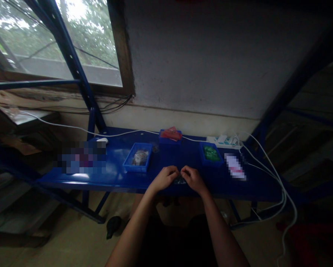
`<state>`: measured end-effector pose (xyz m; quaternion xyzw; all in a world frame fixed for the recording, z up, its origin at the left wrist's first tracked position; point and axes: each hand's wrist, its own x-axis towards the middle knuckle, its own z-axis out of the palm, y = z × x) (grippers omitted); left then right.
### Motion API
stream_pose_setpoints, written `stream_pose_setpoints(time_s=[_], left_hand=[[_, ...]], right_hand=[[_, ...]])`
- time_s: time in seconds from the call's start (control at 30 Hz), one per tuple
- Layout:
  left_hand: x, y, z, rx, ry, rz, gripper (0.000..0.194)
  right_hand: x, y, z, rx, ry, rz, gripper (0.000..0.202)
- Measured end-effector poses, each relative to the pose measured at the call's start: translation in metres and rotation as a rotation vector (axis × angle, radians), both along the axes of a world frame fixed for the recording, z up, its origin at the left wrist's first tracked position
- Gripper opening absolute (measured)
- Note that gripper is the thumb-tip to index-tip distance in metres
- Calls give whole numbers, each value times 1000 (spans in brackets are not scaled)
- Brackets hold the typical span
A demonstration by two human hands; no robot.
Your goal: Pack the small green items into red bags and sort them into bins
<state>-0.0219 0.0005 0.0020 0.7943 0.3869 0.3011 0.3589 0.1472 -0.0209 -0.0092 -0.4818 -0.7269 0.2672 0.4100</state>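
My left hand (166, 178) and my right hand (192, 178) are close together over the front edge of the blue table (113, 163). The fingers of both hands are curled in a pinch, the fingertips nearly meeting. A small clear, shiny piece, perhaps a plastic bag (180, 180), lies between and just below them; its details are too dark to make out. Left of my hands sits a blue tray (148, 163) with small silvery items (140, 157). A blue bin with green packets (211, 152) stands to the right, and a bin with red bags (170, 134) is behind.
A white power strip (223, 142) with plugs and cables lies at the back right. Near it is a blurred-out flat item (235, 167). White cables hang over the right edge. Blue metal posts (80, 78) frame the table, with a wall behind.
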Motion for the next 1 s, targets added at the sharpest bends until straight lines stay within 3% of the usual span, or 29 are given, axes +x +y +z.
stream_pose_setpoints(time_s=[0.47, 1.0], left_hand=[[-2, 1, -3, -31, -111, -25, 26], [1, -1, -4, -38, -42, -12, 15]], right_hand=[[3, 1, -1, -3, 35, -35, 13], [0, 1, -2, 28, -47, -12, 15]])
